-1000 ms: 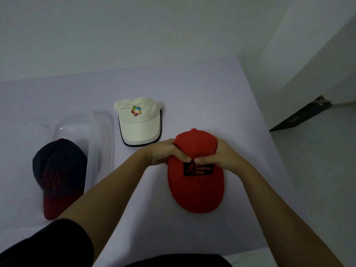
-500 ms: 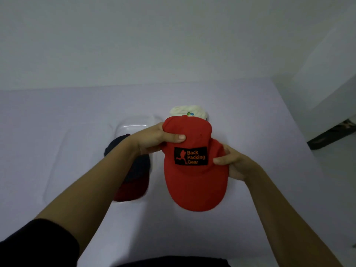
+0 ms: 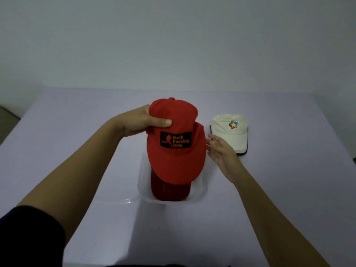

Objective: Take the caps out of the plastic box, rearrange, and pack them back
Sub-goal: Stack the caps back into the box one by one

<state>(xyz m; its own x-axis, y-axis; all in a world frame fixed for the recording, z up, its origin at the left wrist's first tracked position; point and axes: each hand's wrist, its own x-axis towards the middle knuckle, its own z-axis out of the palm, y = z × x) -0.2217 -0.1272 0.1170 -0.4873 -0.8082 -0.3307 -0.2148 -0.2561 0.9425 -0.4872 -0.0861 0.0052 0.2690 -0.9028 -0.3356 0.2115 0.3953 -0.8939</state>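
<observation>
Head view: left grip [image 3: 138, 122] clasps the crown of a red cap [image 3: 176, 162], thumb across its top; the black patch [image 3: 175, 139] reads "Back Packing Gear" in orange beside a running figure. It hangs over the clear plastic box [image 3: 141, 182], where a dark cap [image 3: 169, 191] with a maroon brim lies. Right grip [image 3: 223, 153], fingers straight, holds nothing just beside the red cap. A cream cap [image 3: 229, 132] bearing a multicoloured logo sits on the table [image 3: 289, 189].

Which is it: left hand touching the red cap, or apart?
Touching. The head view shows the left hand gripping the red cap, its thumb pressed on the crown.
</observation>
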